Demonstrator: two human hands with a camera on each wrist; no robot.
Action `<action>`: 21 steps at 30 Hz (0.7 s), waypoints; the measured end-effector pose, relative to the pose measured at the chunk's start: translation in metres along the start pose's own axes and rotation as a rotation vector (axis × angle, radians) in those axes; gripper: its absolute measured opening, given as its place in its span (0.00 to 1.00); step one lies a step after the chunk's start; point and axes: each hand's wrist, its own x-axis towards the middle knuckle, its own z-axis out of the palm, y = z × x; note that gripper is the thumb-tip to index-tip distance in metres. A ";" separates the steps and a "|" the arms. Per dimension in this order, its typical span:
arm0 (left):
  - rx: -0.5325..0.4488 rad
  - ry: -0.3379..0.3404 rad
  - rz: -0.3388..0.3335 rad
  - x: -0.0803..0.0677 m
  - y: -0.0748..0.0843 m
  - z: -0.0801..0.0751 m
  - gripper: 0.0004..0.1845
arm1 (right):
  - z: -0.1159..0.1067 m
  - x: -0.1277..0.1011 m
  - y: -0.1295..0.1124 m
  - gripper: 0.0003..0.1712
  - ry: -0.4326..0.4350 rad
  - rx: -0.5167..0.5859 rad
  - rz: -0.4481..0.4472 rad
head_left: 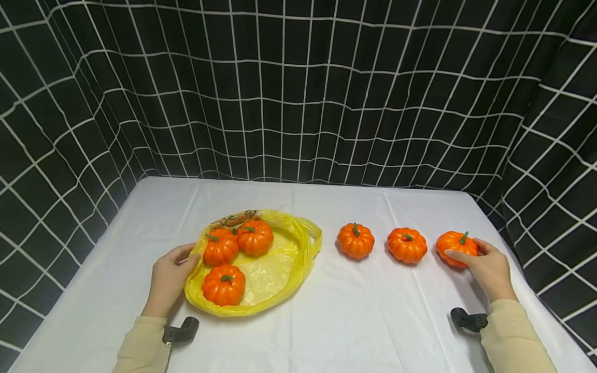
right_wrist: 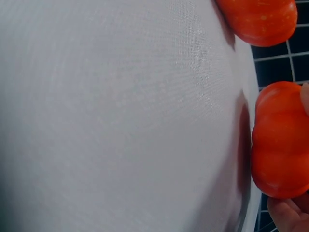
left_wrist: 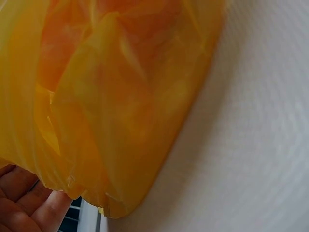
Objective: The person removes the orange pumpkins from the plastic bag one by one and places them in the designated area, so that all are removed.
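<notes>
At the left, my left hand (head_left: 171, 277) holds the rim of a yellow plastic bag (head_left: 268, 277), thumb on the inner side and fingers outside. Three small orange pumpkins with green stems lie in the opened bag, one (head_left: 224, 285) near its front edge. Its yellow side (left_wrist: 130, 121) fills much of the left wrist view, partly hiding the fingers (left_wrist: 29, 193). My right hand (head_left: 489, 269) grips the rightmost pumpkin (head_left: 453, 247) between thumb and fingers. That pumpkin (right_wrist: 280, 145) shows at the right edge of the right wrist view.
Two more pumpkins stand in a row between bag and right hand: one (head_left: 356, 241) nearer the bag, another (head_left: 407, 245) beside the gripped one. A white cloth (head_left: 340, 331) covers the table. Black curtains (head_left: 298, 103) with a white grid enclose the back and sides.
</notes>
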 end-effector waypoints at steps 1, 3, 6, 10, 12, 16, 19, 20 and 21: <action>-0.001 0.000 -0.001 0.000 0.000 0.000 0.21 | 0.000 0.000 0.000 0.55 0.001 -0.005 0.000; -0.007 -0.003 -0.002 0.000 0.001 0.000 0.21 | 0.000 0.000 0.001 0.55 0.004 -0.018 0.002; -0.009 -0.005 0.000 0.000 0.001 0.000 0.20 | 0.000 -0.001 0.003 0.55 0.009 -0.038 0.001; -0.006 -0.002 0.000 0.000 0.001 0.000 0.20 | 0.000 0.000 0.003 0.55 0.010 -0.046 -0.018; -0.001 0.004 0.005 0.000 0.001 0.000 0.20 | 0.000 0.000 0.003 0.55 0.006 -0.042 -0.029; 0.002 0.007 0.009 0.000 0.000 0.000 0.20 | 0.000 -0.003 0.003 0.55 -0.004 -0.038 -0.042; 0.000 0.004 0.000 0.000 0.001 0.000 0.20 | 0.000 -0.003 0.004 0.55 -0.012 -0.042 -0.048; 0.000 0.004 -0.002 0.000 0.001 0.000 0.20 | 0.001 -0.003 0.004 0.55 -0.013 -0.048 -0.050; -0.001 0.003 -0.003 -0.001 0.001 0.000 0.20 | 0.001 -0.002 0.004 0.56 -0.013 -0.053 -0.050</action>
